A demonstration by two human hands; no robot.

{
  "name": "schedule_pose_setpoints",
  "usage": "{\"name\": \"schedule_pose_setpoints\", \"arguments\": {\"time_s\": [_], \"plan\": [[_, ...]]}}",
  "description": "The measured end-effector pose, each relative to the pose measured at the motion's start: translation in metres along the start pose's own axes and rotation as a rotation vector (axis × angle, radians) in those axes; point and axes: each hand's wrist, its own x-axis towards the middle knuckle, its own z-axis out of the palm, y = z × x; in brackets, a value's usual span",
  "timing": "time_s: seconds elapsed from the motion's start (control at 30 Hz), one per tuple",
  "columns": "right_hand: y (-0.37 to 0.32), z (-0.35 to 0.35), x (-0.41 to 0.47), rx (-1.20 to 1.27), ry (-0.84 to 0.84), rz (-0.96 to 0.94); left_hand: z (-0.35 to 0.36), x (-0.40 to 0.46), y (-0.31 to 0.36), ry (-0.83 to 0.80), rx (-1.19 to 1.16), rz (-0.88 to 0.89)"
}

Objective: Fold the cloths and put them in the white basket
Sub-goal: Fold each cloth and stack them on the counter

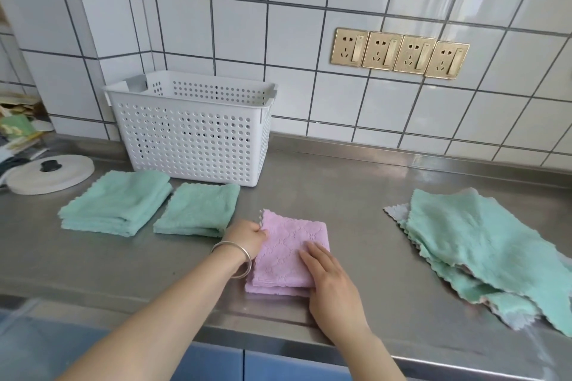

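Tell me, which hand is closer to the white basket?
Left. The left hand pinches the pink cloth's left edge, nearer the basket. The right hand lies flat farther toward the counter's front.

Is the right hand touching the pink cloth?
Touching. In the head view the right hand lies flat on the folded pink cloth, its straight fingers pressing on the top surface, with no gap visible.

Two folded green cloths (117, 202) (198, 209), one pink cloth (291, 249), one basket (192, 125), four sockets (399, 52).

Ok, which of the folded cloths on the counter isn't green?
The pink cloth, the one under both hands at the counter's front edge. The two other folded cloths, lying in front of the white basket, are green.
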Motion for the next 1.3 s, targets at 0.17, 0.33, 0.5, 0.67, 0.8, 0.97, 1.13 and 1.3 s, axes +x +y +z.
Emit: {"name": "schedule_pose_setpoints", "arguments": {"time_s": [0.17, 0.33, 0.5, 0.67, 0.8, 0.97, 1.13, 1.3], "plan": [[0.0, 0.003, 0.0, -0.014, 0.034, -0.027, 0.002, 0.002, -0.005, 0.019, 0.036, -0.02], [0.003, 0.006, 0.0, -0.017, 0.021, -0.047, 0.003, 0.001, -0.007, 0.039, 0.09, -0.013], [0.005, -0.009, -0.003, 0.075, -0.042, -0.051, 0.006, -0.003, -0.013, 0.19, 0.321, 0.145], [0.004, -0.029, 0.002, 0.458, 0.062, 0.375, 0.003, -0.007, -0.02, 0.192, 0.47, 0.08], [0.011, -0.025, 0.022, 0.235, -0.016, 0.65, 0.006, -0.011, -0.017, 0.115, 0.501, -0.018], [0.007, -0.018, 0.044, 0.154, -0.246, 0.66, 0.016, -0.015, -0.013, 0.139, 0.443, -0.038], [-0.011, -0.03, 0.052, 0.492, -0.149, 0.671, 0.014, -0.025, -0.009, 0.197, 0.333, 0.128], [-0.054, -0.046, 0.088, 0.701, 0.02, 0.554, -0.044, -0.012, -0.008, 0.332, -0.181, 0.113]]}}
